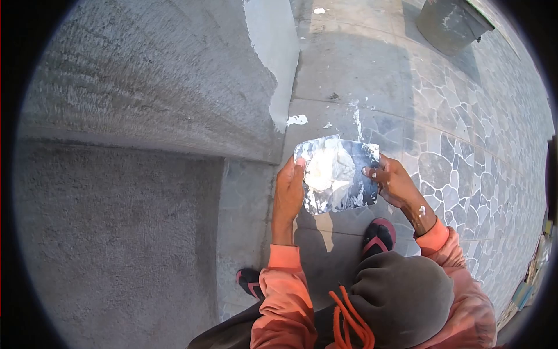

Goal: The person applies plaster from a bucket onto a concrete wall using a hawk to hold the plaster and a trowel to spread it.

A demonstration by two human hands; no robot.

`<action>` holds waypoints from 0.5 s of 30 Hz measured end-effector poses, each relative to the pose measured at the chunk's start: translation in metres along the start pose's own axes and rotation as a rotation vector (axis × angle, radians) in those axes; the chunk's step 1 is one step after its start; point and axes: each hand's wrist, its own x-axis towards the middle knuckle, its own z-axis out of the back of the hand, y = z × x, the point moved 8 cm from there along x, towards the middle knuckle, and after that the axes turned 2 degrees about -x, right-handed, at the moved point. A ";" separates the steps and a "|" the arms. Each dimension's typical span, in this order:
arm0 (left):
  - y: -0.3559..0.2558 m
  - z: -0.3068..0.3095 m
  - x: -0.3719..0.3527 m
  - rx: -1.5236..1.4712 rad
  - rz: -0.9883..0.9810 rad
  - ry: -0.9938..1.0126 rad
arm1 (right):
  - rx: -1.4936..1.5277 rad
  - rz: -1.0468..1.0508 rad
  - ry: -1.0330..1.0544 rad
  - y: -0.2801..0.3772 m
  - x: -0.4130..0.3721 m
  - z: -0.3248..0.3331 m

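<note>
My left hand (288,191) is closed on the left edge of a thin, shiny sheet (317,203) smeared with white. My right hand (396,181) grips the right side of a second, similar sheet (366,193), its thumb lying on top. The two sheets meet and seem to overlap near the middle. A lump of white paste (325,166) sits across them, brightly lit by the sun. White flecks mark my right wrist and thumb. Both sheets are held in front of me, above the floor.
To the left stands a rough grey wall (163,75), with a smooth pale coat (270,46) along its edge. White splatters (297,120) lie on the floor beyond my hands. Stone-patterned paving (459,168) spreads to the right. A dark tub (449,26) stands at the far right.
</note>
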 end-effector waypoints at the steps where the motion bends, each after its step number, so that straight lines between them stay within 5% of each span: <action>1: 0.002 0.003 0.000 0.013 0.010 -0.005 | -0.010 -0.043 0.001 0.002 0.001 -0.001; 3: 0.011 0.007 0.000 -0.040 0.066 0.002 | -0.032 -0.133 0.003 0.008 0.000 -0.003; 9: 0.043 0.025 -0.003 -0.329 0.174 -0.071 | 0.519 -0.189 -0.003 0.004 0.012 -0.025; 12: 0.055 0.028 -0.006 -0.509 0.204 -0.102 | 0.582 -0.205 0.210 -0.004 0.021 -0.030; 15: 0.059 0.029 -0.009 -0.587 0.211 -0.107 | 0.566 -0.248 0.189 -0.009 0.025 -0.033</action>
